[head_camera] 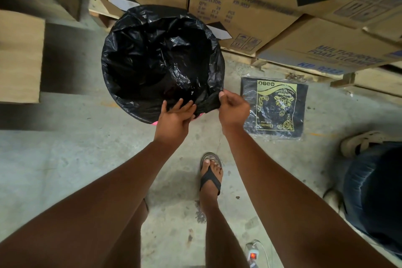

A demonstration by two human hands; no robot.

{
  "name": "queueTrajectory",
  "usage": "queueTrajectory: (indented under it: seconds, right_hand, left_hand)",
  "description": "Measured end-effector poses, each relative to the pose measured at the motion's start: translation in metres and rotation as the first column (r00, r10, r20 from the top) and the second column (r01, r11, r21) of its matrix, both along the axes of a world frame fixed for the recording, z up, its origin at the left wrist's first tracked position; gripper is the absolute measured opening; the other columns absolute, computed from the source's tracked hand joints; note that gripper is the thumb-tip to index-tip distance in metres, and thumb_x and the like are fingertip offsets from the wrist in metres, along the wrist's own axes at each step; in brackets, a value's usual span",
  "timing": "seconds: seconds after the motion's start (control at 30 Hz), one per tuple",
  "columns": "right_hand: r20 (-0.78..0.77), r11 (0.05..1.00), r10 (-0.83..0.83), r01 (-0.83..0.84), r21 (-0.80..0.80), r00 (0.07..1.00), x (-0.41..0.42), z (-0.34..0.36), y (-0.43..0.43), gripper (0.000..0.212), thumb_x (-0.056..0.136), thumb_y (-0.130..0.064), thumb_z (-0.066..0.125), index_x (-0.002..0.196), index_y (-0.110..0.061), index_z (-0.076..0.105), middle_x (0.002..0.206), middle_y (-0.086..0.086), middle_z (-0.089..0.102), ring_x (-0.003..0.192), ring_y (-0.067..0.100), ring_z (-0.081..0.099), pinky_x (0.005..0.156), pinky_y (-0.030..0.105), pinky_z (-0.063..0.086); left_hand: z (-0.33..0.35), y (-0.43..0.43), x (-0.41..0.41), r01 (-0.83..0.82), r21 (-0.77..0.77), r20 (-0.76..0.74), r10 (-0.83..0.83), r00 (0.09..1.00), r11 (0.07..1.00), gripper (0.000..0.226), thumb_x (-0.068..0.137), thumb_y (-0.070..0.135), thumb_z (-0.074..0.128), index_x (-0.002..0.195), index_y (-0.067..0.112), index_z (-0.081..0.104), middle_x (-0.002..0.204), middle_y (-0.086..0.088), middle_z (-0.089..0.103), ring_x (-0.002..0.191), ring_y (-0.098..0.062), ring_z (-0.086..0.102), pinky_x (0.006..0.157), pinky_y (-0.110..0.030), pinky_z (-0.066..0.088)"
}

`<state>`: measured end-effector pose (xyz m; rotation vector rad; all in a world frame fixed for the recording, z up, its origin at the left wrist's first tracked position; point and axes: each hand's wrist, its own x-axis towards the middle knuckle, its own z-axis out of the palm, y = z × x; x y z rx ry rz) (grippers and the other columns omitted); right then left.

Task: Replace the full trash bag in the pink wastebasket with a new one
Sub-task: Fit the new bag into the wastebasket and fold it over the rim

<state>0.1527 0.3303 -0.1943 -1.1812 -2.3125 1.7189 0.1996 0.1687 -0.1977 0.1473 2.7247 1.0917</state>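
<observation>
We note stacked cardboard boxes (245, 17) printed in blue with "MULTI PURPOSE FOAM CLEANER", sitting on wooden pallets (256, 59) along the top of the view, with more plain cartons (19, 54) at the left edge. On the grey concrete floor (65, 154) we record a foot in a black flip-flop (210, 177) near centre, and at the bottom a white power strip (253, 254) with a lit red switch. At the right edge we see a second person's dark jeans (374, 191) and two pale shoes (359, 142), one partly hidden behind the denim.
</observation>
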Motion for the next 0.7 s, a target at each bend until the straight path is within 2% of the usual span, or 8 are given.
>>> queueTrajectory:
  seconds: [0.1,0.2,0.27,0.37,0.47,0.53,0.6,0.7]
  right_hand:
    - [0.127,0.967,-0.134,0.158,-0.202,0.983,0.005,-0.009,-0.002,0.016,0.088,-0.003,0.072,0.103,0.000,0.075,0.092,0.010,0.075,0.091,0.026,0.074,0.092,0.045,0.060]
    - [0.207,0.946,-0.129,0.183,-0.267,0.970,0.003,-0.013,-0.008,0.010,0.085,-0.003,0.075,0.090,-0.011,0.078,0.082,0.006,0.076,0.079,0.027,0.074,0.070,0.041,0.065]
    - [0.272,0.940,-0.109,0.188,-0.283,0.956,-0.006,-0.017,-0.011,0.012,0.083,0.000,0.075,0.087,-0.011,0.078,0.081,0.008,0.075,0.076,0.030,0.072,0.064,0.044,0.064]
    - [0.344,0.981,-0.026,0.091,-0.173,0.939,-0.016,-0.022,-0.014,0.019,0.080,0.002,0.071,0.092,-0.009,0.079,0.091,0.012,0.077,0.087,0.034,0.073,0.080,0.051,0.063]
    - [0.263,0.998,0.002,-0.017,0.053,0.965,-0.006,-0.010,-0.014,0.021,0.085,-0.012,0.070,0.105,-0.015,0.078,0.104,0.006,0.078,0.094,0.024,0.073,0.091,0.035,0.059]
    - [0.073,0.976,0.055,-0.069,0.207,0.996,0.011,0.005,-0.018,0.027,0.091,-0.019,0.068,0.117,-0.017,0.072,0.116,0.005,0.071,0.091,0.016,0.071,0.084,0.024,0.057]
    - [-0.080,0.947,0.167,-0.137,0.289,0.983,0.031,0.017,-0.029,0.028,0.090,-0.025,0.072,0.117,-0.017,0.071,0.114,0.006,0.067,0.079,0.010,0.069,0.074,0.022,0.059]
    - [0.092,0.997,0.051,-0.056,0.053,0.994,0.053,0.025,-0.052,0.048,0.078,-0.040,0.083,0.117,-0.019,0.067,0.110,0.002,0.068,0.078,0.012,0.072,0.063,0.035,0.064]
  left_hand:
    - [0.001,-0.002,0.002,-0.019,0.064,0.006,0.018,1.000,0.998,0.021,0.087,0.006,0.069,0.106,0.011,0.076,0.125,-0.010,0.068,0.126,-0.035,0.056,0.113,-0.064,0.024]
    - [0.001,-0.005,0.000,-0.007,0.091,-0.090,0.015,0.996,0.996,0.015,0.080,0.002,0.073,0.092,0.008,0.079,0.113,-0.015,0.068,0.106,-0.038,0.059,0.094,-0.060,0.045]
    - [0.002,-0.008,-0.001,0.030,0.094,-0.141,-0.017,0.990,0.995,0.013,0.082,0.002,0.072,0.092,0.008,0.078,0.112,-0.015,0.065,0.105,-0.037,0.058,0.093,-0.061,0.043]
    - [0.004,-0.016,0.000,0.129,0.010,-0.233,-0.123,0.965,0.992,0.013,0.085,0.012,0.072,0.096,0.013,0.078,0.112,-0.015,0.063,0.107,-0.035,0.057,0.099,-0.063,0.036]
    - [0.012,-0.025,0.008,0.115,-0.154,-0.250,-0.151,0.956,0.981,0.021,0.082,0.022,0.074,0.103,0.026,0.076,0.115,-0.005,0.062,0.111,-0.027,0.053,0.102,-0.054,0.033]
    - [0.017,-0.031,0.017,0.084,-0.193,-0.219,-0.127,0.967,0.978,0.031,0.080,0.024,0.073,0.111,0.031,0.072,0.114,0.001,0.061,0.109,-0.023,0.052,0.093,-0.045,0.034]
    - [0.019,-0.040,0.024,0.059,-0.221,-0.187,-0.101,0.977,0.973,0.038,0.081,0.027,0.072,0.119,0.032,0.067,0.112,0.005,0.061,0.106,-0.020,0.054,0.088,-0.042,0.034]
    - [0.020,-0.056,0.028,0.000,-0.277,-0.155,-0.045,0.987,0.961,0.038,0.084,0.029,0.070,0.122,0.031,0.065,0.112,0.007,0.063,0.106,-0.022,0.055,0.086,-0.041,0.034]
